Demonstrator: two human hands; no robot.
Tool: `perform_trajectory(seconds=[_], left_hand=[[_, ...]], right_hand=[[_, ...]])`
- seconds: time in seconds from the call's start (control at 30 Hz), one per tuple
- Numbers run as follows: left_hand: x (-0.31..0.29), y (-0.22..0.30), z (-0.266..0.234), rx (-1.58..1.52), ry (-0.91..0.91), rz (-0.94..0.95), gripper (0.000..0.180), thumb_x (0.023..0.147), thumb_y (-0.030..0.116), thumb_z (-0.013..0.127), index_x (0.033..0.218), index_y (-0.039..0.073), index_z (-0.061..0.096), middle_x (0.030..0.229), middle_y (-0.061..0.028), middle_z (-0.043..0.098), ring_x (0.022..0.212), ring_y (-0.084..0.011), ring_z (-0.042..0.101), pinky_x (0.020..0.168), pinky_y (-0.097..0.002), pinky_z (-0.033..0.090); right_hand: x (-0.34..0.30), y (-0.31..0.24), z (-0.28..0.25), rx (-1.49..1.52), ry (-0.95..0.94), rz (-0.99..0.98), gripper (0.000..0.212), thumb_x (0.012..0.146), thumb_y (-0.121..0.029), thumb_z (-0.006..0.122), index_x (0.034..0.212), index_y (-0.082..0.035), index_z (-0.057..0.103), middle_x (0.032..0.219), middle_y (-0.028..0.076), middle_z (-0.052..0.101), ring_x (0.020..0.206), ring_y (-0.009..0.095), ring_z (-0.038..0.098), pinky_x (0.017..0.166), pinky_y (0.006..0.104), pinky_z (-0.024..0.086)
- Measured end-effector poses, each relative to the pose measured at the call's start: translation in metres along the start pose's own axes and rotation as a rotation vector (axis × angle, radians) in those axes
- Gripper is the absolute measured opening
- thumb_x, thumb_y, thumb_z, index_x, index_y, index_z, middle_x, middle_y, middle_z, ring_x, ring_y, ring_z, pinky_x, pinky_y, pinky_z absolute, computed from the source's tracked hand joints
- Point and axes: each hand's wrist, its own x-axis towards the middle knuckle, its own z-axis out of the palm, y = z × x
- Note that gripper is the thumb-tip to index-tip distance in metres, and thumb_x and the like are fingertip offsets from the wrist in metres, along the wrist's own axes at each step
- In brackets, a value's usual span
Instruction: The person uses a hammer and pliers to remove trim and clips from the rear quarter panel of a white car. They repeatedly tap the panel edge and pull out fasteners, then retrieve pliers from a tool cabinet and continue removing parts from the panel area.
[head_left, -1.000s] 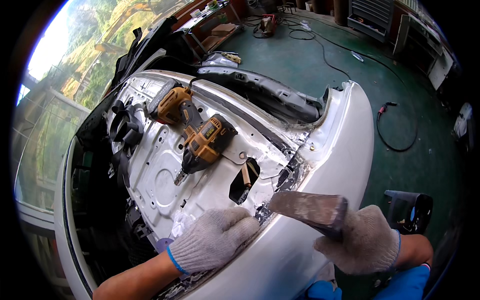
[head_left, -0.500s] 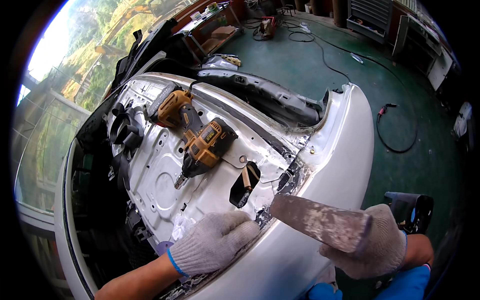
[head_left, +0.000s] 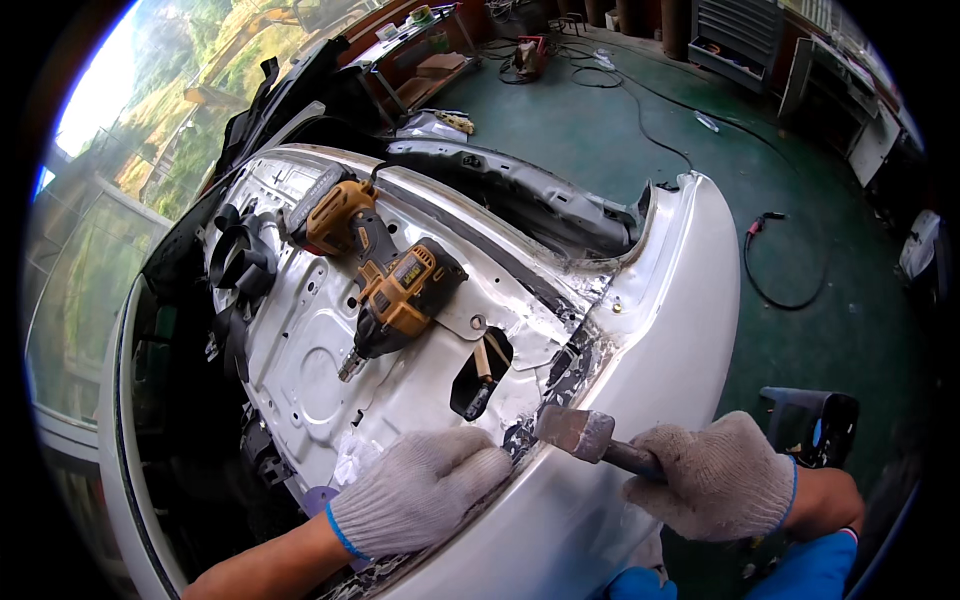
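A green workshop floor (head_left: 620,130) lies behind a white car panel (head_left: 660,330). The right hand (head_left: 715,475) grips a hammer (head_left: 585,437) by its handle, head at the panel's torn seam; it looks heavy and rigid. The left hand (head_left: 420,490) presses flat on the stiff sheet metal, holding nothing

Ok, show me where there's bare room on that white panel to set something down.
Bare sheet metal lies between the yellow drill and the left hand, beside the black belt straps. It is crowded near the oval hole and the seam where the right hand holds the hammer.
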Motion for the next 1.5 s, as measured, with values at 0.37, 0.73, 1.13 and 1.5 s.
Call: perform_trajectory(seconds=[0.37, 0.73, 1.13, 1.5], left_hand=[[-0.003, -0.005, 0.005, -0.005, 0.035, 0.086, 0.030, 0.107, 0.029, 0.055, 0.110, 0.004, 0.071, 0.096, -0.0193, 0.070, 0.089, -0.0328, 0.070, 0.083, -0.0424, 0.055], [-0.004, 0.004, 0.003, 0.050, 0.035, 0.020, 0.027, 0.106, 0.027, 0.056, 0.108, 0.004, 0.071, 0.098, -0.0177, 0.070, 0.085, -0.0315, 0.070, 0.079, -0.0409, 0.056], [-0.007, 0.013, 0.008, 0.065, 0.135, -0.023, 0.027, 0.102, 0.023, 0.062, 0.103, -0.001, 0.074, 0.087, -0.0214, 0.072, 0.079, -0.0280, 0.073, 0.075, -0.0384, 0.056], [-0.006, 0.012, 0.009, 0.105, 0.152, -0.045, 0.027, 0.102, 0.024, 0.064, 0.103, -0.001, 0.076, 0.083, -0.0196, 0.073, 0.074, -0.0258, 0.072, 0.073, -0.0375, 0.056]], right_hand=[[-0.003, 0.016, 0.008, 0.039, 0.338, -0.099, 0.029, 0.099, -0.037, 0.070, 0.109, -0.011, 0.064, 0.063, 0.005, 0.065, 0.050, 0.026, 0.067, 0.047, 0.0417, 0.051], [0.000, 0.022, -0.004, 0.022, 0.148, 0.061, 0.029, 0.101, -0.038, 0.067, 0.105, -0.009, 0.062, 0.060, 0.007, 0.063, 0.049, 0.030, 0.066, 0.047, 0.0428, 0.051], [0.002, 0.045, -0.004, -0.005, 0.137, -0.019, 0.033, 0.101, -0.037, 0.067, 0.105, -0.005, 0.062, 0.063, 0.009, 0.066, 0.049, 0.028, 0.066, 0.048, 0.0416, 0.053], [0.008, 0.056, -0.010, 0.002, 0.290, -0.130, 0.033, 0.104, -0.039, 0.063, 0.102, -0.006, 0.058, 0.060, 0.007, 0.064, 0.047, 0.028, 0.065, 0.042, 0.0431, 0.048]])
